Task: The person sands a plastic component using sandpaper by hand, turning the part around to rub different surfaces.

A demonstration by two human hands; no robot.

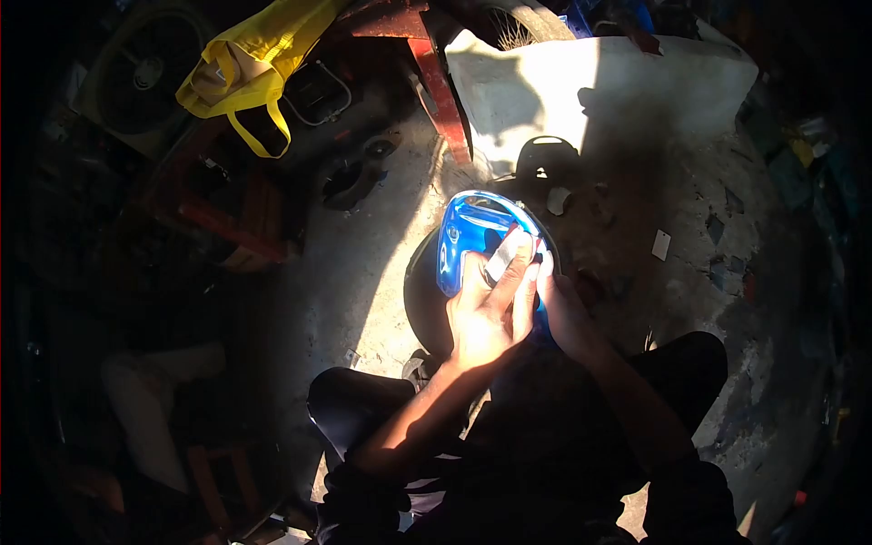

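Observation:
A glossy blue curved shell (pixel 465 227), like a moulded plastic cover with an opening near its top edge, is held up in front of me in the sunlight. My left hand (pixel 486 318) is closed on its near side, fingers bent over the edge. A small pale flat strip (pixel 502 255) lies under those fingers; its kind is unclear. Close beside it, my right hand (pixel 565 309) pinches the shell's right edge, its fingertips almost meeting the left ones. Behind and below the shell is a dark round object (pixel 422 295), partly hidden.
A yellow bag (pixel 263 50) hangs at the upper left near a red metal frame (pixel 440 100). A large whitish block (pixel 536 86) stands ahead. On the concrete floor lie a black curved part (pixel 548 154), a small white card (pixel 661 244) and scraps. Deep shadow hides both sides.

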